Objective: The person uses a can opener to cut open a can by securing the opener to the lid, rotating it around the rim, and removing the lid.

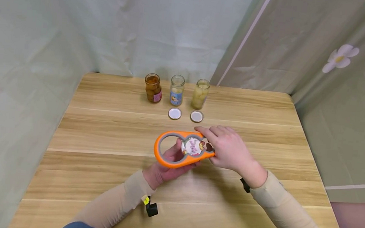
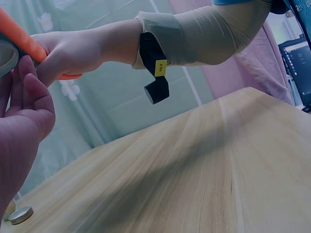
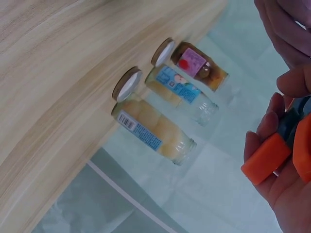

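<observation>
My right hand (image 1: 231,145) grips the narrow end of an orange jar opener (image 1: 163,162) with grey-lined rings. Inside its middle ring shows a jar lid (image 1: 193,146) with a printed top. Below the opener, my left hand (image 1: 169,166) holds this lid, its thumb showing through the large ring; the fingers beneath are partly hidden. In the right wrist view, the right fingers (image 3: 267,126) curl round the orange handle (image 3: 265,158). The left wrist view shows the left hand (image 2: 24,107) close against the opener (image 2: 22,34).
At the table's back stand three lidless glass jars: one with brown fruit (image 1: 152,87), a partly filled one with a blue label (image 1: 176,92) and one with pale fruit (image 1: 199,95). Two lids (image 1: 174,113) lie white side up before them. Curtains (image 1: 181,32) hang behind the wooden table (image 1: 105,133).
</observation>
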